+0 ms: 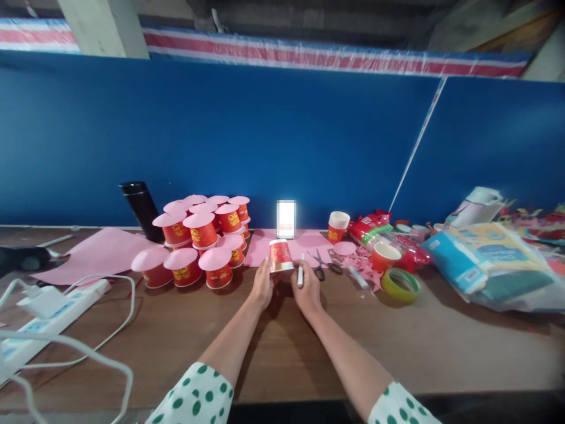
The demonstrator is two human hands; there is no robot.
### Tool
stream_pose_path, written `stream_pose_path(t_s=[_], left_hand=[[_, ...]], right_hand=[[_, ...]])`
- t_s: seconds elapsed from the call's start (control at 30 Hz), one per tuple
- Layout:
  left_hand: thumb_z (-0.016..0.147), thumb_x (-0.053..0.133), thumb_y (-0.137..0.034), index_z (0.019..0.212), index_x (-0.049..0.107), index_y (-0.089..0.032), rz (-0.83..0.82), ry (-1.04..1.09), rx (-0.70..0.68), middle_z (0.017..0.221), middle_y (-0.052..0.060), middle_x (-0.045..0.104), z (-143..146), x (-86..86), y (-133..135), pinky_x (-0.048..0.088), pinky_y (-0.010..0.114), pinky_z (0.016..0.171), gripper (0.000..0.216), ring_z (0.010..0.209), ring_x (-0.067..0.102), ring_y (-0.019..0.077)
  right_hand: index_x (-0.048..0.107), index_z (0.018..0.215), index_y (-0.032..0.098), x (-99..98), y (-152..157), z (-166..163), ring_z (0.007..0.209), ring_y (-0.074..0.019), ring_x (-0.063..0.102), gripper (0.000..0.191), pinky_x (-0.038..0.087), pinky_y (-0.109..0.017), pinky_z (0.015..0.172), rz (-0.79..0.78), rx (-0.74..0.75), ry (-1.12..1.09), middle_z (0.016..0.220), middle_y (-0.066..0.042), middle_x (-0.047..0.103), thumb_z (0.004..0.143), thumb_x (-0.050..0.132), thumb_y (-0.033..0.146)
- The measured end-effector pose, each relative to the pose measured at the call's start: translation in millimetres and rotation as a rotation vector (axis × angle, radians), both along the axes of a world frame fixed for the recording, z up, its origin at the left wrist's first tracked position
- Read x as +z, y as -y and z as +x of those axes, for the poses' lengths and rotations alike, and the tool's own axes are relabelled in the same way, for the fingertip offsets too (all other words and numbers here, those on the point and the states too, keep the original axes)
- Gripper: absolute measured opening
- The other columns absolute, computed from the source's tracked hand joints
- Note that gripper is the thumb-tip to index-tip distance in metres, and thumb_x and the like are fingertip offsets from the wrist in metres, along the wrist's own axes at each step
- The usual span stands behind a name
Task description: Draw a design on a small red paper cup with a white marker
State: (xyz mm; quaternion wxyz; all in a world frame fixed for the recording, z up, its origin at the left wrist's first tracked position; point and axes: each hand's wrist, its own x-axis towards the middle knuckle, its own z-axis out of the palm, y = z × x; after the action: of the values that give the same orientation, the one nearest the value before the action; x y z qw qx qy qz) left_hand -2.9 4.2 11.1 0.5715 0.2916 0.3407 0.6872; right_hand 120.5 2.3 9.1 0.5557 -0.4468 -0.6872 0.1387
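A red paper cup [281,255] with a gold pattern and white edges is held in front of me. My left hand [263,287] grips its left side, fingers partly behind it. In my right hand [306,288], close to the cup's right side, is a slim white marker [301,274], pointing upward. Pink paper [260,250] lies flat beyond the hands. Dark-handled scissors [324,270] rest just right of my right hand. To the left stand stacked red cups [204,235] topped with pink paper discs [198,219].
At right are nested cups [339,220], pink scraps [364,262], green-yellow tape [401,285], a single cup [386,257] and a blue-and-yellow package [489,259]. A black bottle [142,209], power strip [66,315] and white cables occupy the left. A blue partition [282,135] stands behind.
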Motion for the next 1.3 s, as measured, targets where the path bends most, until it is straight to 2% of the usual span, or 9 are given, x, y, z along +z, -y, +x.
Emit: stream_pose_path(t_s=[0.13, 0.3, 0.5, 0.63, 0.87, 1.3], left_hand=[[0.067, 0.074, -0.043, 0.116, 0.055, -0.017, 0.062, -0.156, -0.005, 0.103, 0.009, 0.066, 0.8, -1.6, 2.7, 0.050, 0.031, 0.081, 0.059, 0.088, 0.065, 0.0188], [0.059, 0.081, -0.035, 0.119, 0.053, -0.017, 0.067, -0.265, 0.038, 0.098, 0.008, 0.067, -0.2, -2.1, 3.3, 0.049, 0.032, 0.081, 0.068, 0.083, 0.064, 0.0181], [0.057, 0.082, -0.029, 0.120, 0.046, -0.019, 0.012, -0.103, 0.043, 0.103, 0.008, 0.064, 0.5, 1.6, 2.0, 0.047, 0.035, 0.086, 0.073, 0.085, 0.064, 0.0173], [0.059, 0.081, -0.025, 0.114, 0.047, -0.018, 0.003, -0.023, -0.017, 0.102, 0.008, 0.063, 1.1, 0.9, 2.1, 0.047, 0.033, 0.084, 0.064, 0.083, 0.064, 0.0157], [0.061, 0.078, -0.021, 0.101, 0.052, -0.016, 0.035, 0.029, -0.046, 0.099, 0.006, 0.064, 1.0, 1.1, 3.0, 0.047, 0.030, 0.081, 0.048, 0.084, 0.063, 0.0149], [0.064, 0.075, -0.023, 0.098, 0.054, -0.016, 0.022, 0.039, -0.082, 0.089, 0.005, 0.066, -1.0, 4.2, 4.4, 0.049, 0.028, 0.074, 0.041, 0.078, 0.063, 0.0146]], right_hand=[[0.057, 0.099, 0.018, -0.3, 0.9, 0.5, 0.084, -0.0217, 0.063, 0.022, 0.048, -0.032, 0.077, 0.014, 0.016, 0.024, 0.091, -0.007, 0.066, 0.081, 0.044, 0.021], [0.057, 0.099, 0.017, -2.0, -0.1, -0.5, 0.086, -0.0219, 0.063, 0.021, 0.049, -0.033, 0.078, 0.027, 0.018, 0.032, 0.095, -0.009, 0.067, 0.084, 0.044, 0.022], [0.055, 0.104, 0.017, -2.4, -1.1, -1.2, 0.093, -0.0229, 0.062, 0.021, 0.049, -0.036, 0.084, 0.048, 0.003, -0.023, 0.099, -0.010, 0.065, 0.084, 0.049, 0.022], [0.053, 0.106, 0.017, -2.9, -1.1, -1.0, 0.096, -0.0235, 0.061, 0.023, 0.049, -0.037, 0.085, 0.061, 0.002, -0.040, 0.101, -0.011, 0.064, 0.083, 0.051, 0.021], [0.053, 0.105, 0.018, -3.1, -0.3, -1.0, 0.094, -0.0226, 0.061, 0.022, 0.050, -0.037, 0.084, 0.075, 0.038, -0.050, 0.100, -0.010, 0.063, 0.084, 0.052, 0.021], [0.054, 0.102, 0.019, -0.6, 2.4, -2.0, 0.092, -0.0219, 0.062, 0.019, 0.051, -0.036, 0.083, 0.104, 0.037, -0.039, 0.097, -0.009, 0.064, 0.084, 0.051, 0.022]])
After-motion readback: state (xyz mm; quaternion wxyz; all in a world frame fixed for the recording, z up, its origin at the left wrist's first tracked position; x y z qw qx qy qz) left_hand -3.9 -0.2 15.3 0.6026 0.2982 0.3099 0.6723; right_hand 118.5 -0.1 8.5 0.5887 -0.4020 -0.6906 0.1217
